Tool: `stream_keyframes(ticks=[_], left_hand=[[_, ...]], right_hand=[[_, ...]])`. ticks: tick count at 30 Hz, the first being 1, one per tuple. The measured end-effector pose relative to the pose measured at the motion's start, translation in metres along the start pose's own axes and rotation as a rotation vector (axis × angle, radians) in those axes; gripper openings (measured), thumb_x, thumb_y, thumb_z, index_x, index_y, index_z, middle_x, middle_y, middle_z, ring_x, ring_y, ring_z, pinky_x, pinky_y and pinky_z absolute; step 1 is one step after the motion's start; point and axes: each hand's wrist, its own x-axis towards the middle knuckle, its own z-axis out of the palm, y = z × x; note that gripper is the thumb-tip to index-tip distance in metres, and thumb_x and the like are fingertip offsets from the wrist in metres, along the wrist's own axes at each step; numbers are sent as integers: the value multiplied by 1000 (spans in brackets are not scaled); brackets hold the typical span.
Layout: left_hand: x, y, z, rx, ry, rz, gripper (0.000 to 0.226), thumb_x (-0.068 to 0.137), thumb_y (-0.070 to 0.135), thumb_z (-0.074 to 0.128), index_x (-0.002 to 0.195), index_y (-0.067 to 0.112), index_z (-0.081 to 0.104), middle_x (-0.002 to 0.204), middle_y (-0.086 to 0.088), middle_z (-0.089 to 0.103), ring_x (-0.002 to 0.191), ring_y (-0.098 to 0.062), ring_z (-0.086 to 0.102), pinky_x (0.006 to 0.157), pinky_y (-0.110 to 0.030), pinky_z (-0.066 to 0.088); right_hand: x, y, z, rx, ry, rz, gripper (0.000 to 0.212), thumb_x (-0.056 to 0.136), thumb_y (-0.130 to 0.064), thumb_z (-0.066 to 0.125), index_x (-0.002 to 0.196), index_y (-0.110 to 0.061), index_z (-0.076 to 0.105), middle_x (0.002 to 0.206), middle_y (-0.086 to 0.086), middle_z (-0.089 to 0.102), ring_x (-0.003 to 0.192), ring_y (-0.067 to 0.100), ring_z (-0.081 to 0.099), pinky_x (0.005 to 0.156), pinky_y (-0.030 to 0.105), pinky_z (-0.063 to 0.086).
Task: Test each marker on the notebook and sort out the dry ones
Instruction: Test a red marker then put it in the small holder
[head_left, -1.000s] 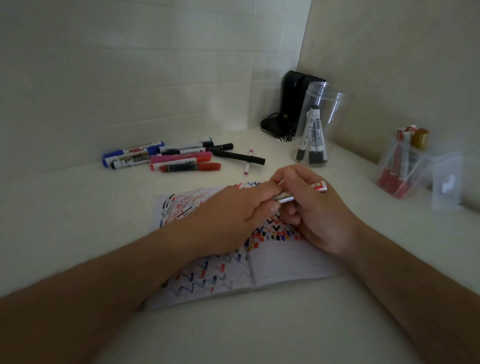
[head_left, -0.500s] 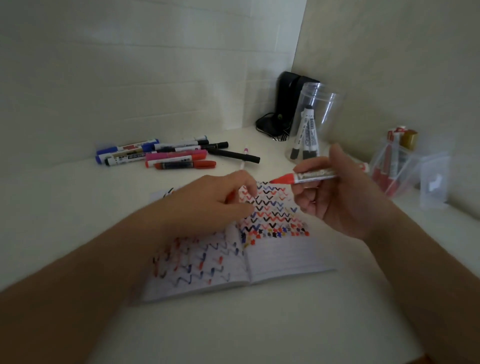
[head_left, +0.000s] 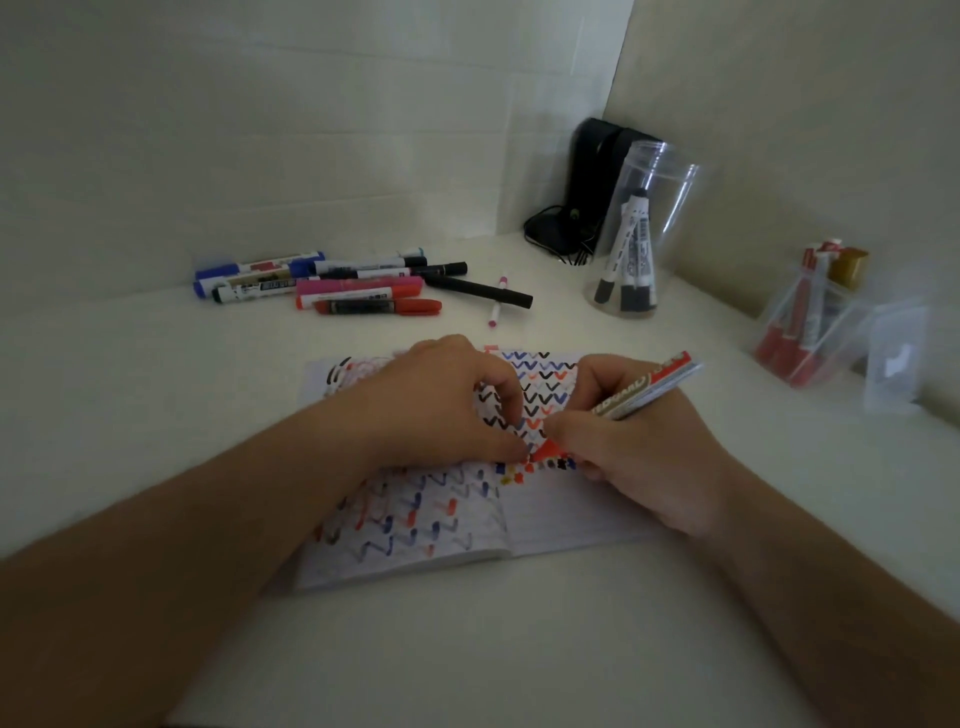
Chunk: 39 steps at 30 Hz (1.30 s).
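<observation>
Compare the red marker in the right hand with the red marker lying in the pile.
The red marker in the right hand is uncapped, tip down at the notebook; the red marker in the pile is capped, lying flat on the table. The first is gripped, the second untouched. Both are red.

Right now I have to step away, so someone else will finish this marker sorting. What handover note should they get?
Right hand grips the red marker, tip down at the notebook page. Left hand rests curled on the notebook; whether it holds the cap is hidden. Loose markers lie at the back left. The clear cup holds black ones, the tilted container red ones. Left: judge this one, sort it, test the loose ones.
</observation>
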Motion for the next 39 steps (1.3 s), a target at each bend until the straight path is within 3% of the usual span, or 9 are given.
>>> stream_keyframes(ticks=[4,15,23,30,34,39], left_hand=[[0,0,0,11,-3,-4,31,68,67,82,87,50,65,101,17,48,89,-2,45,71,-30,38],[0,-2,2,1,4,4,29,69,67,81,88,52,65,100,17,47,88,-1,43,69,-28,36],[-2,0,0,10,0,1,30,71,65,81,91,50,64,101,17,45,96,-7,44,77,-31,38],[-3,1,0,15,0,1,32,71,66,81,92,51,64,101,17,47,92,-4,45,76,-32,39],[-4,2,-1,19,-7,3,30,72,65,80,92,51,63,101,18,46,94,-6,44,79,-33,38],[-4,3,-1,23,-10,1,30,73,65,80,93,51,63,102,17,47,96,-6,44,79,-32,39]], right_hand=[[-1,-1,2,-95,11,15,26,70,-17,76,64,-5,54,61,19,62,53,22,52,54,38,43],[2,-1,-3,-114,-20,68,29,82,-7,81,64,-11,59,61,12,70,51,21,66,49,30,50],[1,-3,-3,-122,-24,33,27,78,-6,81,67,1,57,63,23,64,52,25,57,53,41,47],[0,-2,-3,-167,-43,5,30,77,-9,82,63,-5,56,62,21,63,54,24,55,51,49,48],[0,-1,-3,-141,-26,7,29,74,-15,81,63,-5,56,62,21,62,54,25,55,55,41,47],[0,1,-3,-144,-46,1,31,78,-6,82,63,-4,55,60,21,61,52,22,53,55,39,45]])
